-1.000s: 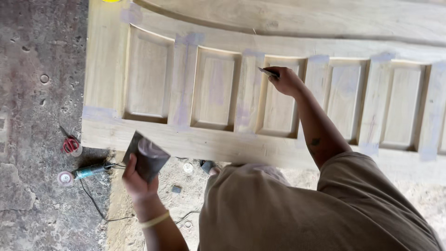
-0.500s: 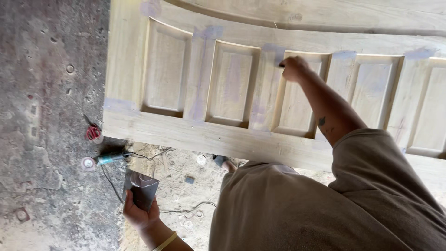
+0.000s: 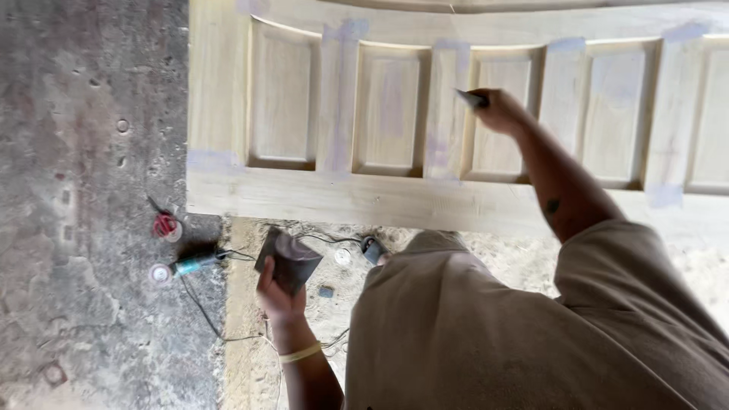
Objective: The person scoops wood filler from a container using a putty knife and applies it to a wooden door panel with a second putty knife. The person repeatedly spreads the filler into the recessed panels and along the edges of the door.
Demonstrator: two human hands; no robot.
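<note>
In front of me lies the big pale wooden door with sunken rectangular panels (image 3: pixel 395 114), and it has faint bluish-grey patches of filler on its joints. Under it is the rough grey concrete floor (image 3: pixel 83 190), and closer to me a sandy dusty strip. My right hand (image 3: pixel 503 111) is stretched out over the door and closed tight around a small dark putty knife (image 3: pixel 471 98); its blade touches the upright piece between two panels. My left hand (image 3: pixel 278 298) is low, near my body and apart from the door, and its fingers are wrapped around a flat dark board with grey filler on it (image 3: pixel 290 260), which is tilted. On the floor beside this board lies a teal angle grinder (image 3: pixel 194 263) with a black cable, and near it a small red round thing (image 3: pixel 164 225).
</note>
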